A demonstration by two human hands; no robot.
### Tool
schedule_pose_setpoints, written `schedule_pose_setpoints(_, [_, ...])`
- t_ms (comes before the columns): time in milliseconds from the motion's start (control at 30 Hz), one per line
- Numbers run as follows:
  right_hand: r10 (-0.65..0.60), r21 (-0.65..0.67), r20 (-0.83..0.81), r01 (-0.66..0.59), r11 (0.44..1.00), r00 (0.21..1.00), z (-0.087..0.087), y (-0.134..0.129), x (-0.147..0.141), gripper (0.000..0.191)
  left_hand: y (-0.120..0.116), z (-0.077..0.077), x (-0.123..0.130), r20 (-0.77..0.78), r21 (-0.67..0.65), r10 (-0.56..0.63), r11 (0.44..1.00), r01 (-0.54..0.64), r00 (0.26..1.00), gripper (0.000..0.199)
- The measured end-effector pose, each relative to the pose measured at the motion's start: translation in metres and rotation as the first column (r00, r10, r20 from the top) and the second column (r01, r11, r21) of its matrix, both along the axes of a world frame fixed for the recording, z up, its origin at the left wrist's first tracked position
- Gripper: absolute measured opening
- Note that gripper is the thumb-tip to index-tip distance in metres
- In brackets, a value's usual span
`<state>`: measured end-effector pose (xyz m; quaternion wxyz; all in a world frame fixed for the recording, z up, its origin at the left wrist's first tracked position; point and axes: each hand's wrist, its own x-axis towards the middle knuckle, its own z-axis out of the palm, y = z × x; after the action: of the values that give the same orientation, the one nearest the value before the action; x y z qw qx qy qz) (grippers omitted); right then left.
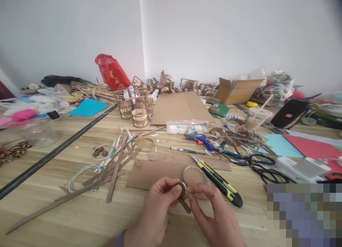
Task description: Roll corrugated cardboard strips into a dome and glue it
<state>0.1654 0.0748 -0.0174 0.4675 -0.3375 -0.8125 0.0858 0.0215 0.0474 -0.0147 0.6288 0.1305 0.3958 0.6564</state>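
A small round brown piece, seemingly coiled cardboard with a short strip tail (184, 205), is pinched between the thumb and fingers of my left hand (157, 204). The fingertips of my right hand (217, 213) close at the right edge of this same piece; what exactly lies between them is partly hidden. Just behind my hands is a clear-and-white ring (184, 174) on a flat cardboard piece (141, 175). A yellow-and-black utility knife (220, 183) lies beside my right hand, its blade end pointing away from me.
Cardboard strips (114, 179) and a ring with round brown beads (103, 152) lie left. Behind are a pen (187, 150), a blue glue gun (200, 140), wrapped sticks (187, 128) and small slatted baskets (139, 118). Black scissors (267, 168) and a lidded cup (258, 118) stand right.
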Motion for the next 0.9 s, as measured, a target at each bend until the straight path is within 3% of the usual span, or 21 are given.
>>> schedule_pose_setpoints(367, [-0.081, 0.069, -0.025, 0.083, 0.994, 0.996, 0.004, 0.0, -0.008, 0.003, 0.001, -0.006, 0.003, -0.226, 0.043, 0.05, 0.998, -0.042, 0.973, 0.04])
schedule_pose_setpoints(667, [-0.06, -0.053, -0.039, 0.058, 0.997, 0.997, -0.008, 0.001, -0.006, 0.016, -0.001, -0.006, 0.003, -0.435, 0.104, 0.06, 0.994, -0.016, 0.899, 0.023])
schedule_pose_setpoints(900, [-0.107, -0.045, -0.001, 0.107, 0.993, 0.994, -0.005, 0.003, -0.009, 0.022, -0.001, 0.0, 0.006, -0.48, 0.111, 0.067, 0.994, -0.016, 0.874, 0.019])
